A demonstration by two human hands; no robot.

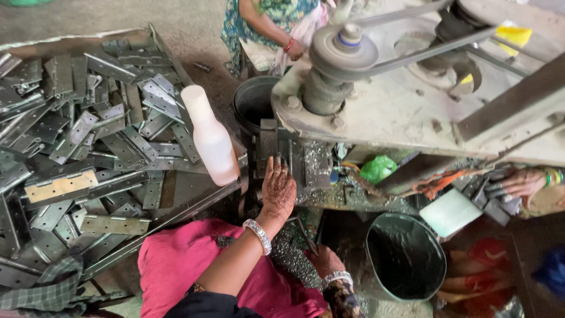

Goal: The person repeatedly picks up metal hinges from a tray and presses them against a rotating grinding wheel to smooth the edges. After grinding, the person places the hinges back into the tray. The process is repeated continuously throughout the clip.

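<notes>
My left hand [278, 187], patterned with henna and wearing a silver bangle, lies flat with its fingers stretched out. Its fingertips touch the grey metal block [268, 141] at the front of the belt-driven machine [376, 112]. Lower down, my right hand [325, 260] is curled into a fist at the end of a thin dark metal bar [305, 232], above a heap of metal shavings [294, 259]. My lap is covered in pink cloth [176, 259].
A tray [176, 203] at the left holds several grey hinge plates [76, 135], with a white plastic bottle [212, 141] at its edge. A black bucket [252, 103] and a dark green bucket [406, 256] flank the machine. Another person's hand [521, 182] holds metal parts at the right. A second person [271, 23] sits at the top.
</notes>
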